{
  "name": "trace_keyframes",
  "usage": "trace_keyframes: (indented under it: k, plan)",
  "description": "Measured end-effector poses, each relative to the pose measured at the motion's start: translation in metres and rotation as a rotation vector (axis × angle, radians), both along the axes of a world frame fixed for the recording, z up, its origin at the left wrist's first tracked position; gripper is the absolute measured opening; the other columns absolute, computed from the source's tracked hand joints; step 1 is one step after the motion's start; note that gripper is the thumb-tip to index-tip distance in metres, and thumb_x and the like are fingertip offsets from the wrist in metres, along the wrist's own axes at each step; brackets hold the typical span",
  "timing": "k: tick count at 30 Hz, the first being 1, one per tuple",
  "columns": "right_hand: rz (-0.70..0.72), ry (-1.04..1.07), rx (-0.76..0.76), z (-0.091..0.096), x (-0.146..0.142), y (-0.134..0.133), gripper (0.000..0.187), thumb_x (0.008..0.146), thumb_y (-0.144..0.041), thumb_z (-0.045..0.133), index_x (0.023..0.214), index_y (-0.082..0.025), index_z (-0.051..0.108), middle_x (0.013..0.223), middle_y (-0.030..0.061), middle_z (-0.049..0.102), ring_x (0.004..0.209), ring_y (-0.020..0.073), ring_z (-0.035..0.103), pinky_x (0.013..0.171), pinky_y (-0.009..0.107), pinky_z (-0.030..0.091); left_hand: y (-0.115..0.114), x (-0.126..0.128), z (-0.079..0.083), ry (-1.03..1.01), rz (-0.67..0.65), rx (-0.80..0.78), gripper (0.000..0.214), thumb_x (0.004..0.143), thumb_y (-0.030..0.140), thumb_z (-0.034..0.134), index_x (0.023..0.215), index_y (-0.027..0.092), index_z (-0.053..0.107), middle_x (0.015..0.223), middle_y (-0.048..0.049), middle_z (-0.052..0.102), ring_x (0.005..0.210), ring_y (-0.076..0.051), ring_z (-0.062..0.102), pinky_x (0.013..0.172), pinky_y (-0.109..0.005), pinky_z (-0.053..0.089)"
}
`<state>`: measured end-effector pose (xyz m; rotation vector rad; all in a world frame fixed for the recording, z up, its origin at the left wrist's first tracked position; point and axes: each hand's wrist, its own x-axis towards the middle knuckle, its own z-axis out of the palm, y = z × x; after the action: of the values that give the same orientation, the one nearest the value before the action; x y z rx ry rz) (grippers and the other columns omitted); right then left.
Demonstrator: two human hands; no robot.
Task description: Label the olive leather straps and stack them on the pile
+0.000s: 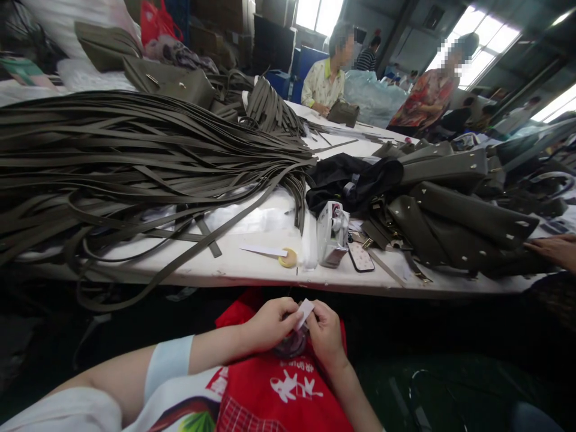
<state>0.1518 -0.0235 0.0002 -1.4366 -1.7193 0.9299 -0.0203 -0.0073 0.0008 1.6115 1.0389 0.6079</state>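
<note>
Over my lap, just below the table's front edge, my left hand (275,323) and my right hand (327,337) come together in a pinch. Between their fingertips is a small white slip (305,312), perhaps paper or tape. A greyish-purple, rounded thing (291,347) shows under my fingers; its kind is unclear. Behind it lies the red apron (288,399) with white print. On the table, nearest my hands, are a yellow ring-shaped roll (288,258), a clear plastic box (333,235) and a phone in a patterned case (360,257).
A large bundle of dark olive straps (148,150) spreads over the left of the white table (252,267), some hanging past its edge. Olive handbags (454,225) and black cloth (353,177) lie right. Another person's hand (553,251) touches a bag. People work beyond.
</note>
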Motion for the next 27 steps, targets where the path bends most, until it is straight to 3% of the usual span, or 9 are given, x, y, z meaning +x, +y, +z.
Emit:
trace_keyframes:
  k: [3,6,10,14,20,27]
  plan:
    - [0.115,0.120,-0.205,0.003,0.009,0.007,0.029,0.091,-0.036,0.052,0.078,-0.017,0.070,0.076,0.0042,0.066,0.070,0.0172,0.058,0.065,0.026,0.043,-0.001,0.002,-0.005,-0.080,0.072,-0.105,0.025,0.084,0.032,0.052,0.067,0.015,0.060,0.068,-0.0006,0.058,0.067,-0.015,0.053,0.065,-0.025,0.043]
    - [0.132,0.277,-0.342,0.004,0.018,0.011,0.041,0.095,-0.045,0.045,0.087,-0.016,0.072,0.083,0.0062,0.070,0.077,0.0196,0.061,0.070,0.029,0.046,-0.004,0.004,-0.004,-0.210,0.130,-0.126,0.012,0.079,0.026,0.057,0.083,0.015,0.061,0.081,-0.0026,0.063,0.077,-0.017,0.058,0.074,-0.026,0.046]
    - [0.154,0.236,-0.410,0.008,0.019,0.011,0.031,0.085,-0.043,0.062,0.085,-0.014,0.074,0.082,0.0065,0.072,0.075,0.0202,0.063,0.068,0.029,0.047,-0.007,0.005,-0.001,-0.257,0.167,-0.105,0.020,0.077,0.023,0.060,0.094,0.017,0.051,0.081,-0.0012,0.060,0.074,-0.015,0.057,0.070,-0.026,0.045]
    - [0.148,0.256,-0.494,0.008,0.016,0.014,0.026,0.075,-0.039,0.072,0.082,-0.014,0.073,0.077,0.0046,0.072,0.067,0.0172,0.062,0.064,0.027,0.046,-0.010,0.004,-0.003,-0.189,0.146,-0.110,0.023,0.081,0.026,0.059,0.098,0.018,0.048,0.073,0.0022,0.056,0.064,-0.013,0.053,0.063,-0.025,0.042]
    - [0.140,0.377,-0.675,-0.003,0.016,0.022,0.034,0.063,-0.042,0.083,0.070,-0.015,0.062,0.064,-0.0011,0.065,0.054,0.0105,0.055,0.057,0.024,0.042,-0.011,0.003,-0.009,-0.174,0.081,-0.106,0.024,0.083,0.025,0.057,0.104,0.017,0.048,0.074,0.0029,0.055,0.064,-0.012,0.053,0.062,-0.024,0.041]
    - [0.230,0.363,-0.743,0.000,0.026,0.028,0.037,0.063,-0.044,0.083,0.072,-0.013,0.063,0.067,0.0001,0.065,0.058,0.0107,0.055,0.059,0.024,0.040,-0.011,0.003,0.000,-0.152,0.012,-0.087,0.022,0.085,0.026,0.054,0.105,0.018,0.048,0.076,0.0028,0.056,0.066,-0.013,0.053,0.064,-0.024,0.043]
